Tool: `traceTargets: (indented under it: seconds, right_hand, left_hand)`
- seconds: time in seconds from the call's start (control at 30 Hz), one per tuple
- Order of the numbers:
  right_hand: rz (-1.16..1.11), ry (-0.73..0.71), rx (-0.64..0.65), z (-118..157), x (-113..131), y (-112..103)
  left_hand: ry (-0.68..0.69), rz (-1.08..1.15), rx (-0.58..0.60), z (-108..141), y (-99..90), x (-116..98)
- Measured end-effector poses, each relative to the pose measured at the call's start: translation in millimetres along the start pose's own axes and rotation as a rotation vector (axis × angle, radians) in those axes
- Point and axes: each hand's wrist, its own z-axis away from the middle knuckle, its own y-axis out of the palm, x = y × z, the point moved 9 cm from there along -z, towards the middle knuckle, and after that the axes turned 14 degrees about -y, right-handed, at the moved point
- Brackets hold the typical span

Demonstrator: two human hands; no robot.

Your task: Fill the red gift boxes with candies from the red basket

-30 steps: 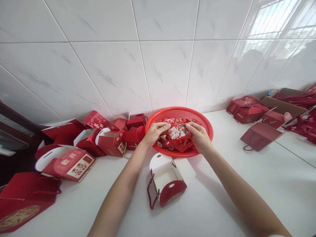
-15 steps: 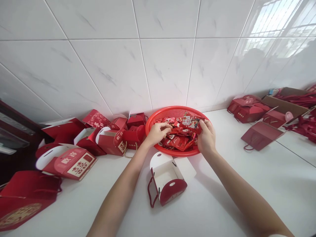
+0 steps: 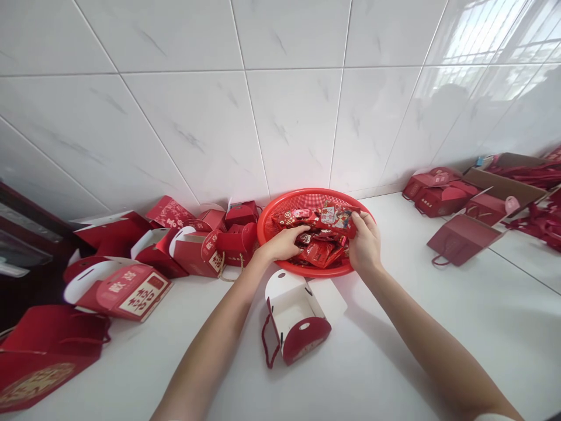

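Note:
A red plastic basket (image 3: 268, 211) with perforated sides stands against the tiled wall, filled with several shiny red candy packets (image 3: 319, 254). In its left part lies my left hand (image 3: 286, 242), thumb and fingers apart among the packets, fingertips partly hidden. My right hand (image 3: 366, 241), at the basket's right side, pinches a flat red packet (image 3: 336, 217) with a printed picture, held over the candy. Just in front of the basket sits an open dark red gift box (image 3: 298, 318), white inside, its flaps spread and a cord handle hanging at its left.
Several red gift boxes (image 3: 142, 292) line the left side of the white tabletop (image 3: 350, 374). More boxes (image 3: 464, 238) stand at the right, near an open cardboard carton (image 3: 504, 186) with red items. A tiled wall (image 3: 298, 128) rises behind.
My left hand has gone from a pinch above the candy to reaching lower among the packets with fingers apart. My right hand keeps the red packet almost in place.

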Motion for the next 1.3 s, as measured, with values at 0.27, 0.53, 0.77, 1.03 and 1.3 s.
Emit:
traceTargets:
  seconds: [0.27,0.53,0.77,1.03,1.3]
  right_hand:
    - [-0.012,0.021,0.012,1.1,0.3,3.0]
    - [0.006,0.038,0.033,2.6,0.4,4.7]
    - [0.009,0.041,0.042,2.0,-0.5,5.0]
    - [0.002,0.075,0.035,3.7,1.2,7.0]
    - [0.007,0.094,0.061,4.2,0.1,9.9]
  left_hand:
    - [-0.025,-0.034,-0.007,-5.4,1.6,6.5]
    - [-0.021,0.079,-0.073,-6.2,-4.9,11.2]
    - [-0.035,0.119,-0.015,-15.2,-2.5,13.1]
    - [-0.041,-0.028,0.020,-8.8,-17.0,11.5]
    - [0.037,0.029,0.043,5.7,-27.5,5.8]
